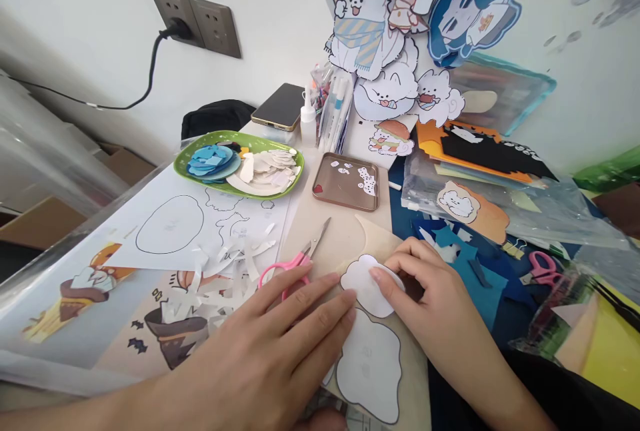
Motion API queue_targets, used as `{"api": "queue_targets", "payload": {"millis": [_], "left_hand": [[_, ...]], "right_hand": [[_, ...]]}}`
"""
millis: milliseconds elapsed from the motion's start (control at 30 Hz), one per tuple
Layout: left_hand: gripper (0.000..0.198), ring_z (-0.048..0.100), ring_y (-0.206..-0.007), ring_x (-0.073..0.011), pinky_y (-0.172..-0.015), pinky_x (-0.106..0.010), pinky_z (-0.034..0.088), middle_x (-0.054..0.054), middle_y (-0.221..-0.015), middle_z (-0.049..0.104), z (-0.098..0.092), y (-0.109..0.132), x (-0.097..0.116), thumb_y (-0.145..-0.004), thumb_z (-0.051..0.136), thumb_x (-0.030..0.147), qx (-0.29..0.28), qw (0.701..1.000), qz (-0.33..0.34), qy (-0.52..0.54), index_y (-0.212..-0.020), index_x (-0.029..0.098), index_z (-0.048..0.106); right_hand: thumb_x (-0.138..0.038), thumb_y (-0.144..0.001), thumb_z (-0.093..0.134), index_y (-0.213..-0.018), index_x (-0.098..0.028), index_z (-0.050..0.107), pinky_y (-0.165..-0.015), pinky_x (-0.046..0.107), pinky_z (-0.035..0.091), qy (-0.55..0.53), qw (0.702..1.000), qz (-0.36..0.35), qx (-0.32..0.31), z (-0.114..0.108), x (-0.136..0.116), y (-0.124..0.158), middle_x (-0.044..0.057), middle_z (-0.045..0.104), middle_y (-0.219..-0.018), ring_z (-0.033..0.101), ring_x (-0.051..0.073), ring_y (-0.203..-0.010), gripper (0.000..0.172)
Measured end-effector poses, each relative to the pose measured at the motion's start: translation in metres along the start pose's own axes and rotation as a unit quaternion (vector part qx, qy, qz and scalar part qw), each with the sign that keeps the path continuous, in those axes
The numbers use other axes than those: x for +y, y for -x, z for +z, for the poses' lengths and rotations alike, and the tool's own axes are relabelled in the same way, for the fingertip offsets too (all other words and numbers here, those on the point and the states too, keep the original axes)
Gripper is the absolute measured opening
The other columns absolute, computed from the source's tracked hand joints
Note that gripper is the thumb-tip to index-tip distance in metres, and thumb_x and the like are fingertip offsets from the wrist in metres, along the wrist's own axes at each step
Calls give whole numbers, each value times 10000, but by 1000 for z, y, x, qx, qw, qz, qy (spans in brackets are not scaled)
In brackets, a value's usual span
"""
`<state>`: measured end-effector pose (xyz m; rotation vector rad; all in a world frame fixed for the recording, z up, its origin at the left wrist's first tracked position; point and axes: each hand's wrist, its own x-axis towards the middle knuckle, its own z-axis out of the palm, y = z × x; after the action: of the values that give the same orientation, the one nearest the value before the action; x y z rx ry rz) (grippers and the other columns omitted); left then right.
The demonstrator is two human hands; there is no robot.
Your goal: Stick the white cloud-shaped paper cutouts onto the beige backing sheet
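Note:
My right hand [430, 298] pinches the right edge of a small white paper cutout [363, 281] with a wavy outline, thumb on top. The cutout lies on a beige sheet [377, 234]. My left hand [280, 324] lies flat with fingers stretched out, its fingertips at the cutout's lower left edge. Just below, a larger white paper cutout [370, 364] with a wavy outline rests on the same sheet. Pink-handled scissors [305, 258] lie partly under my left fingers, blades slightly apart and pointing away. Part of another white piece shows beside my left hand.
A green tray [177, 164] holds blue and cream pieces. Behind the sheet sits a brown tray [340, 201] with tiny cutouts. White paper scraps [205, 284] lie at left over printed sheets. Blue felt scraps [480, 278] and a second pair of scissors [543, 264] are at right.

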<state>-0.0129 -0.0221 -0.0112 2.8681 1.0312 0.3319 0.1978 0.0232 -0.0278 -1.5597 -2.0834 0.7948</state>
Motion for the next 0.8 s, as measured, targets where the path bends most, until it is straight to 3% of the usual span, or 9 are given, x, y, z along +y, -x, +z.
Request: {"api": "queue_targets", "payload": {"millis": [800], "left_hand": [[461, 488, -1207, -248, -1067, -391, 345, -50, -1318, 539, 2, 0, 2, -862, 505, 417, 6, 1000, 1, 0, -1242, 160, 546]], "right_hand": [[-301, -855, 513, -576, -206, 512, -602, 307, 370, 54, 998, 21, 10, -2, -9, -4, 5, 494, -683, 483, 156, -671, 295]]}}
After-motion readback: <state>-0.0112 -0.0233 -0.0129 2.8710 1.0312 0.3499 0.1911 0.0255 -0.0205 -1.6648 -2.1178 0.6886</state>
